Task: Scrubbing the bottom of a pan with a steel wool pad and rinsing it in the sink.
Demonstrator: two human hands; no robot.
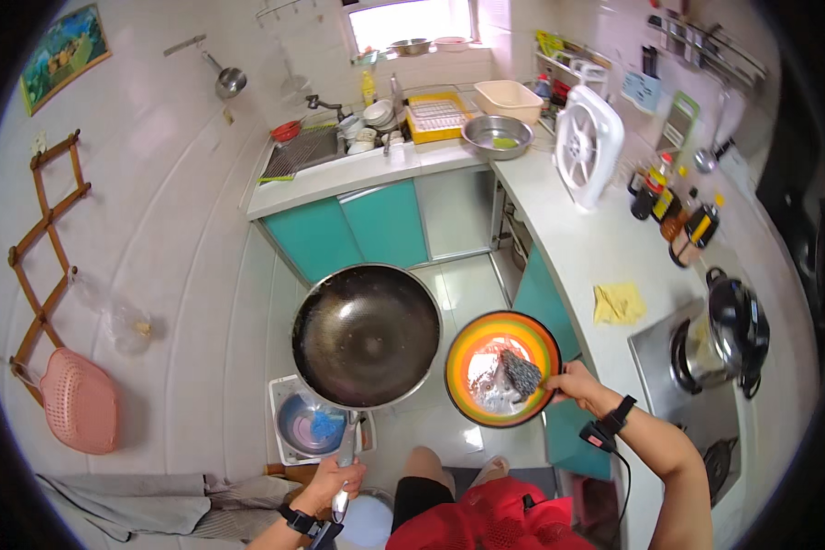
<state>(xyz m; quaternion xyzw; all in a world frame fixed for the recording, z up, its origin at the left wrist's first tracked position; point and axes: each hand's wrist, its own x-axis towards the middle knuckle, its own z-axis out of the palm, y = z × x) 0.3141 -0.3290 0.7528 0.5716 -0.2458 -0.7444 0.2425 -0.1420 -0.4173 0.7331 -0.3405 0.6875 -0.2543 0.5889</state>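
Observation:
My left hand [335, 481] grips the handle of a dark wok [368, 337], which is held level above the floor with its inside facing up. The wok has a worn inner surface and nothing lies in it. To its right, my right hand [572, 385] holds the rim of an orange, yellow and green striped bowl [457, 364]. A grey scouring pad [520, 375] lies inside, with some clear liquid around it. The wok and the bowl are apart.
A sink [316, 148] with stacked dishes stands ahead beside a yellow drying rack [440, 130]. A steel basin [498, 137], a white fan [586, 148], sauce bottles [691, 237], a yellow cloth [619, 303] and a lidded pot [711, 354] line the right side. Tubs [275, 426] sit low left.

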